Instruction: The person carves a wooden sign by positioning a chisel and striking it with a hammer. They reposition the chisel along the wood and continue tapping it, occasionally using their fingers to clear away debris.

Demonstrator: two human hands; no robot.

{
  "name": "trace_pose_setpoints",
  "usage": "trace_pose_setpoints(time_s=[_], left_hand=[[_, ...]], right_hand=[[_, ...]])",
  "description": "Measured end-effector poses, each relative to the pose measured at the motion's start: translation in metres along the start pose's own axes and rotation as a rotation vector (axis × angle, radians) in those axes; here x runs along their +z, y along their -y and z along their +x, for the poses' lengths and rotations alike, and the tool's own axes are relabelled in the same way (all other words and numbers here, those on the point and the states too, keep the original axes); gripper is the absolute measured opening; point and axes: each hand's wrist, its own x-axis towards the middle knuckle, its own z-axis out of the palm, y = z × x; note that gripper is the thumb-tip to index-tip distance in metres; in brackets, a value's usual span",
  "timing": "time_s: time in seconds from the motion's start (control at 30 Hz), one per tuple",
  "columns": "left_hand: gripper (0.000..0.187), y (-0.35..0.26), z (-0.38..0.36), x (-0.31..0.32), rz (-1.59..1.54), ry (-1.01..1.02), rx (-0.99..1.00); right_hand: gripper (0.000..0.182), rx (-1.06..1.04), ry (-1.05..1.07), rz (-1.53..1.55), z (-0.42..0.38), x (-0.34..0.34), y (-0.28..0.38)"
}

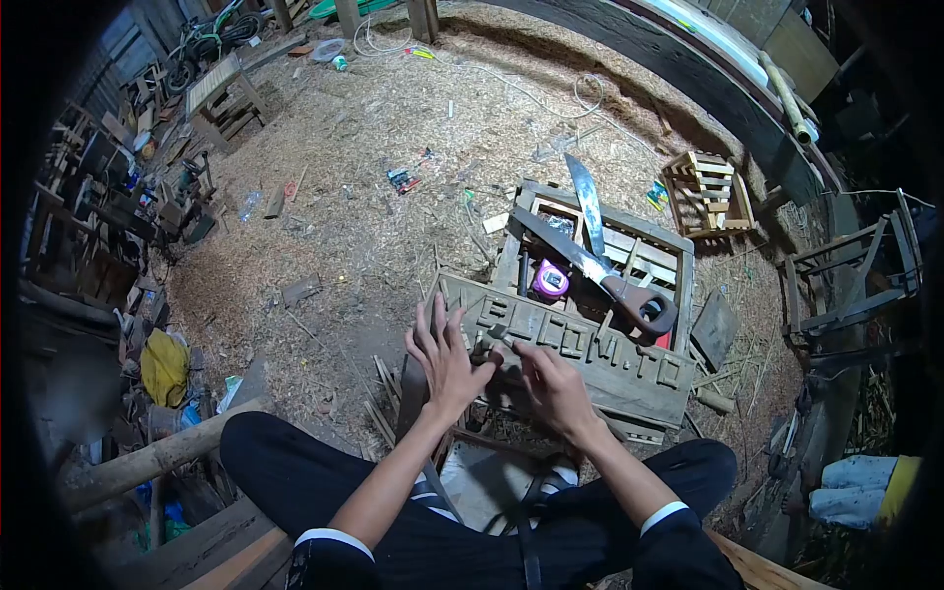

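A wooden board (629, 379) with raised wooden letters lies across a slatted wooden crate in front of me. My left hand (447, 364) rests over the board's left part, fingers stretched and spread, thumb toward the letters. Close beside it, my right hand (559, 388) is closed in a pinch at the row of letters. A small greyish piece (499, 332) shows by its fingertips; whether it is held is hard to make out. Beyond the board, a handsaw (610, 280) with a brown handle, a machete blade (585, 197) and a pink tape measure (551, 280) lie on the crate (685, 258).
Wood shavings cover the ground. A small slatted crate (710, 195) and a wooden frame (855, 280) stand at right. A wooden stool (224, 96) is at the back left. A yellow cloth (164, 369) and a pole (162, 454) are at left.
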Motion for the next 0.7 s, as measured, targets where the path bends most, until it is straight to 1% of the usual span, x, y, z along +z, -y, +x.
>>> trace_pose_setpoints(time_s=[0.1, 0.17, 0.27, 0.47, 0.53, 0.6, 0.63, 0.7], left_hand=[[0.087, 0.001, -0.001, -0.001, -0.048, -0.030, 0.037], [0.085, 0.000, -0.001, 0.000, -0.035, 0.005, 0.006], [0.084, 0.000, -0.001, 0.000, -0.047, -0.037, 0.035], [0.082, -0.002, 0.000, 0.000, -0.039, -0.020, 0.009], [0.082, 0.001, 0.000, -0.003, -0.047, -0.026, 0.022], [0.082, -0.001, -0.002, -0.002, -0.063, -0.027, 0.042], [0.084, -0.002, -0.002, -0.002, -0.052, -0.010, 0.018], [0.085, 0.000, 0.001, 0.001, -0.038, 0.003, -0.004]], right_hand=[[0.047, -0.012, -0.045, 0.050, 0.000, -0.003, 0.006], [0.047, -0.002, 0.005, 0.021, -0.003, 0.005, -0.001], [0.047, 0.012, -0.013, 0.047, 0.001, -0.006, 0.011], [0.046, 0.023, 0.003, 0.019, 0.000, 0.000, 0.005], [0.044, 0.019, -0.015, 0.052, -0.001, -0.001, 0.009], [0.043, 0.059, -0.004, 0.050, -0.004, 0.000, 0.015], [0.043, 0.065, 0.019, 0.019, -0.002, 0.003, 0.012], [0.042, 0.062, -0.010, 0.030, -0.001, 0.000, 0.015]])
